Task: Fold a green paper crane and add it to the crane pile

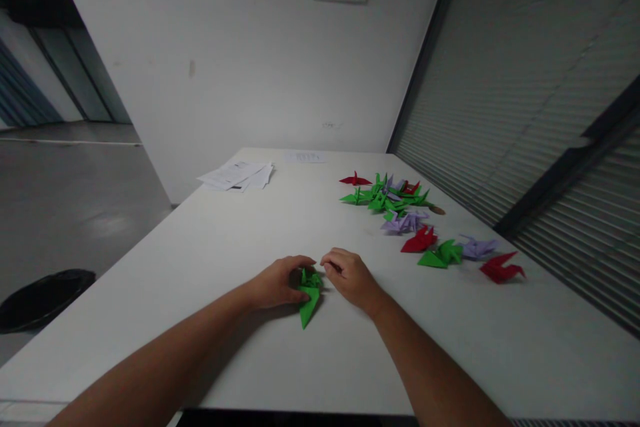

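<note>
A green paper crane (310,303) rests on the white table in front of me, one pointed wing toward me. My left hand (279,282) is closed on it from the left, thumb on the near wing and fingers arched over its far side. Just right of the crane is my right hand (351,278), its fingers curled in with thumb and forefinger together. The fingertips of the right hand are close to the crane's far end but appear apart from it. Whether anything small sits in that pinch cannot be made out.
Several green, red and purple paper cranes lie in a pile (387,197) at the back right, with more strung out toward a red crane (501,268). Printed papers (237,175) lie at the table's (220,233) far left. A black-lined bin (45,300) stands left; window blinds (550,100) border the right.
</note>
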